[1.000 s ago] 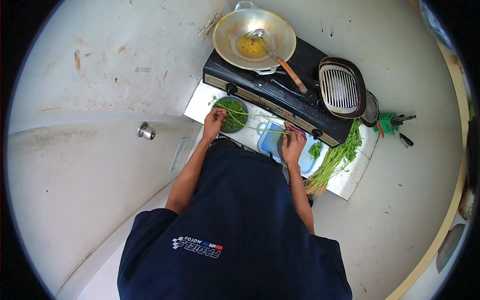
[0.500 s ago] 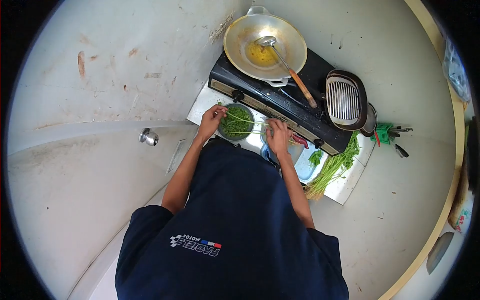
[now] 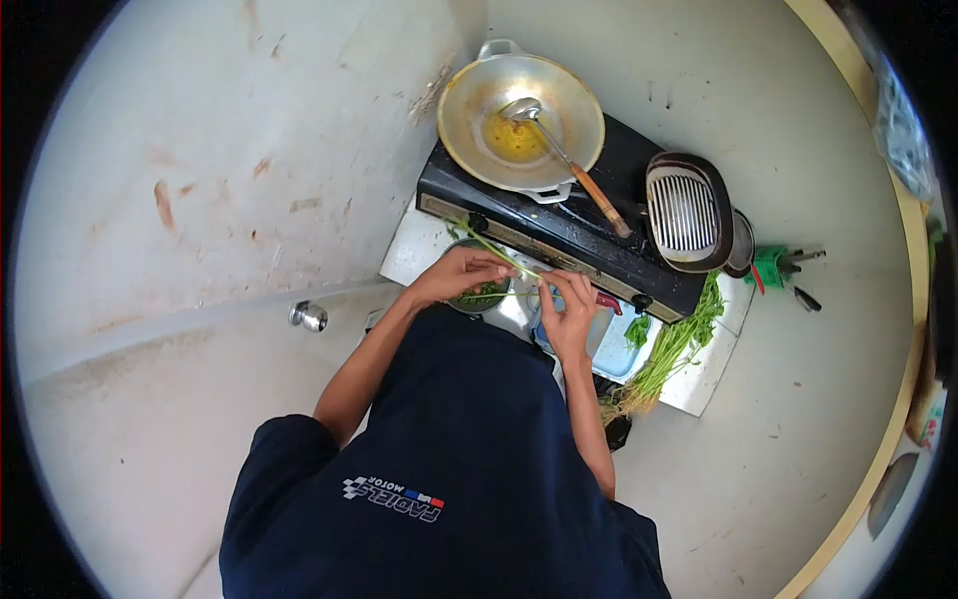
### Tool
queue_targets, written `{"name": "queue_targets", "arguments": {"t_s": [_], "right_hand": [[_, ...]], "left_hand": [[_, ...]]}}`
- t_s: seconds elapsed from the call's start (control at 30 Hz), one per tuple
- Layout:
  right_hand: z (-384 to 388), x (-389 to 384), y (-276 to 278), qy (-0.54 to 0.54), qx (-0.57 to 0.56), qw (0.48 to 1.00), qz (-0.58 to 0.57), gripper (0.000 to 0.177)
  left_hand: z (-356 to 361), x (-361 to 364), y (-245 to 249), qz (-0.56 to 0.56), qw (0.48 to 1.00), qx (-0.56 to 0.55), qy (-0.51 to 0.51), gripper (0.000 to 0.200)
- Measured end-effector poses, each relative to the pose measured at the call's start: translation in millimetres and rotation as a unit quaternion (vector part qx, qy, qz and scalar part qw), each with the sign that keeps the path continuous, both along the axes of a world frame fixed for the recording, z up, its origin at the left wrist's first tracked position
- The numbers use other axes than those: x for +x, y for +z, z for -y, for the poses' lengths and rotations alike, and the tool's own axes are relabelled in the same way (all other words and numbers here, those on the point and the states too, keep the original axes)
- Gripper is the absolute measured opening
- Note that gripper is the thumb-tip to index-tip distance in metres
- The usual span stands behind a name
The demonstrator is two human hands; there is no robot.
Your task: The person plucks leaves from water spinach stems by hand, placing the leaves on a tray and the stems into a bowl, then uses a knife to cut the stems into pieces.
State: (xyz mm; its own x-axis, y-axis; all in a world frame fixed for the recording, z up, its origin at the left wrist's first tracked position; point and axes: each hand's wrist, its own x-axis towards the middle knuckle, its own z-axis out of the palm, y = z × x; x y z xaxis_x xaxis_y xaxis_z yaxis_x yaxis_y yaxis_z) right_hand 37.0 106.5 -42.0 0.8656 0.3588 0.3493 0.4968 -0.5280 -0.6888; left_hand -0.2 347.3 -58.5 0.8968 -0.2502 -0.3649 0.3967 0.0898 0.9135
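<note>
A long green stem [image 3: 496, 250] runs between my two hands, above a dark bowl [image 3: 502, 302] of chopped greens. My left hand [image 3: 461, 275] is closed with its fingertips on the stem, partly covering the bowl. Fingers of my right hand [image 3: 567, 304] pinch the stem's other end, over the edge of a light blue tray [image 3: 612, 355]. Next to that hand, a dark red handle [image 3: 608, 302] shows. On the tray lies a small green leaf [image 3: 637, 331]. To the right is a bunch of leafy stems [image 3: 679, 349] with pale roots.
A black stove [image 3: 559, 220] stands behind the bowl, bearing a wok [image 3: 454, 125] with yellow liquid and a wooden-handled ladle [image 3: 599, 200]. A ridged grill pan [image 3: 683, 213] sits at its right end. Beyond hangs a green holder [image 3: 769, 266] with utensils. A door knob [image 3: 312, 316] is at left.
My hands have come closer together, and my left hand has moved right, over the bowl. The stem between them now slants up to the left. The view has shifted slightly.
</note>
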Motion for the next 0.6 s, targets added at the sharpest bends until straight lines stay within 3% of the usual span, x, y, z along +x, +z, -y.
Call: {"name": "queue_targets", "arguments": {"t_s": [0.2,0.3,0.43,0.6], "right_hand": [[5,-17,68,-0.057,0.079,0.994,0.044,0.017],[14,-22,101,-0.047,0.13,0.99,0.007,0.022],[41,-21,130,-0.075,0.272,0.958,-0.049,0.03],[82,-28,140,-0.065,0.331,0.939,-0.074,0.024]], "left_hand": [[38,24,100,0.087,0.991,-0.054,0.085,0.023],[61,30,132,0.15,0.982,-0.086,0.07,0.021],[98,26,163,0.2,0.979,-0.046,0.01,0.023],[146,25,170,0.287,0.954,0.064,-0.057,0.017]]}}
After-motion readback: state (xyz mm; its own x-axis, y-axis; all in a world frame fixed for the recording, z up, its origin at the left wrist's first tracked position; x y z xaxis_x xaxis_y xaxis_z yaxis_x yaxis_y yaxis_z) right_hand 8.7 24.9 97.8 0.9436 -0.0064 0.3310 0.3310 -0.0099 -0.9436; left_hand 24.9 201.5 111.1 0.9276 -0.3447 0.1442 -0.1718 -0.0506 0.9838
